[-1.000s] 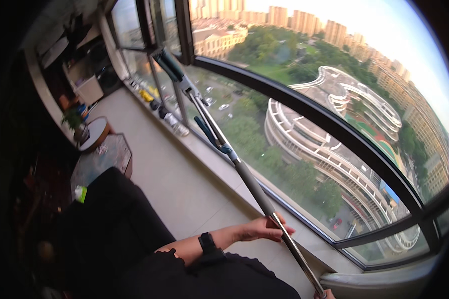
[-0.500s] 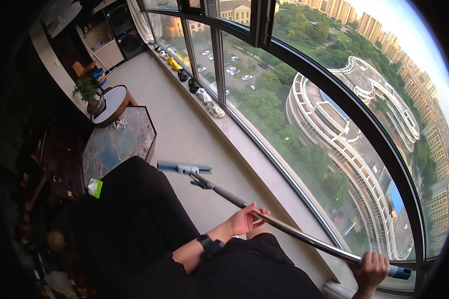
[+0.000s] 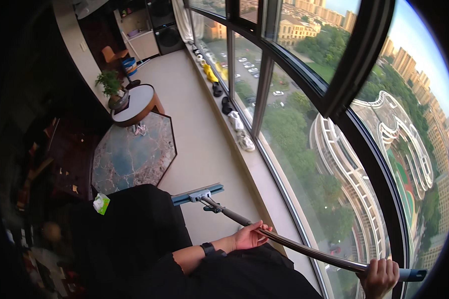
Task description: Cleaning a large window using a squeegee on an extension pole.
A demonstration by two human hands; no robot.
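Note:
A long-handled window squeegee (image 3: 309,252) slants across in front of me, its metal pole running from lower right up to the left. Its flat blue-grey head (image 3: 198,195) hangs over the floor beside the black sofa (image 3: 129,224). Around the upper pole, near the grey sleeve, the fingers of my left hand (image 3: 248,237) are curled loosely, palm up. My right hand (image 3: 380,277) is closed in a fist round the pole's other end, just short of the blue grip end. The squeegee head is apart from the window glass (image 3: 294,164).
Along the windowsill stand several pairs of shoes (image 3: 235,119). A marble-topped hexagonal table (image 3: 134,154) is beyond the sofa, with a round white table (image 3: 139,99) and a potted plant (image 3: 111,83) behind it. A green tissue pack (image 3: 101,204) lies at the sofa's edge. Dark window frames (image 3: 369,159) rise at right.
My view has turned left, so the room and window have shifted right and down in the picture. Both hands keep hold of the squeegee, whose head now shows slightly lower and further right.

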